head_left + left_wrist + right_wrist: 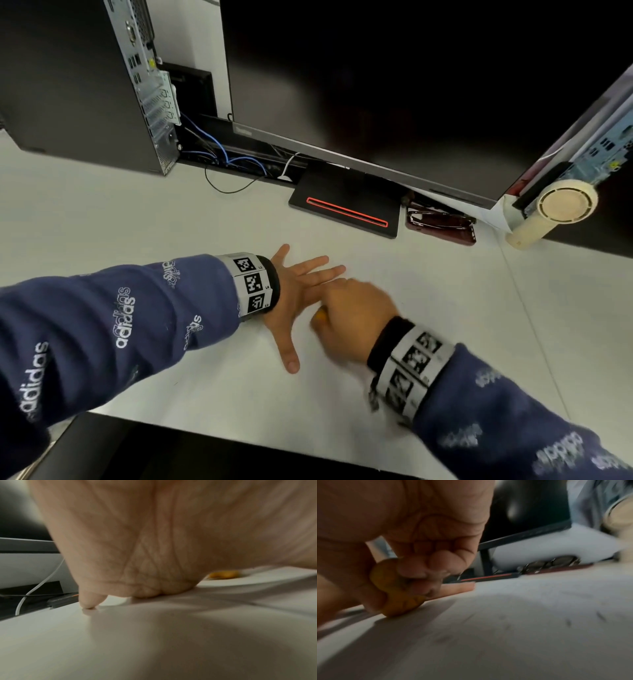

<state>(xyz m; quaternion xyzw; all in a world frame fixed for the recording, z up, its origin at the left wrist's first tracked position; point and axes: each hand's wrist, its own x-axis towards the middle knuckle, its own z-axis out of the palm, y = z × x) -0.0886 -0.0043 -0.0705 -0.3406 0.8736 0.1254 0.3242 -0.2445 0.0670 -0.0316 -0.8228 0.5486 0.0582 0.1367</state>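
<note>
Near me: right hand low over the desk, fingers and thumb curled tight round a small yellow disc. Disc edge is touching the desk, just beside the left hand. The left lies flat, fingers straight and spread, holding nothing; my right knuckles overlap its fingertips in the head view.

The right hand is blurred, so I can't read the grip well.

Risks as I judge them:
- The disc is round and mostly buried in the pinch. If it tips on edge or pressure drops, it rolls off.
- The hands are crowded, so a sideways slip puts the disc into the left's fingers.
- If it rolls away from me, it goes toward the monitor stand, the glasses or the cables beside the computer tower, which makes retrieval awkward.

Fan far right, well clear.
</note>
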